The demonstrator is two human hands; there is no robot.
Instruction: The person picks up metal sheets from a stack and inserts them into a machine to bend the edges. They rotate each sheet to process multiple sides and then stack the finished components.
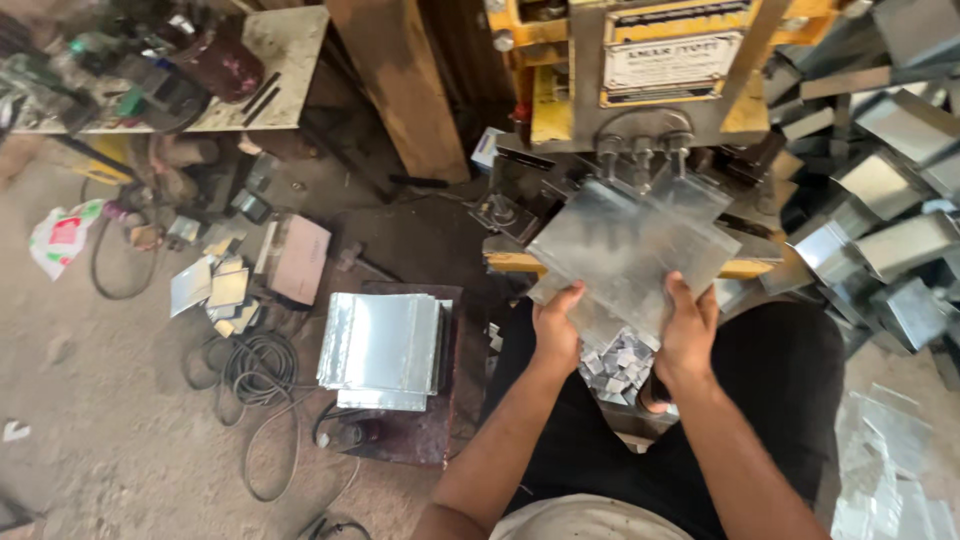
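Both hands grasp the sheet: left hand (556,335), right hand (688,335). Keep the metal sheet (630,250) flat, square under the press (640,90), fingers clear.

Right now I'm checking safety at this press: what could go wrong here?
Both bare hands, left hand and right hand, grip the metal sheet by its edges, which may cut. The sheet reaches under the yellow press, so the hands could get drawn close.
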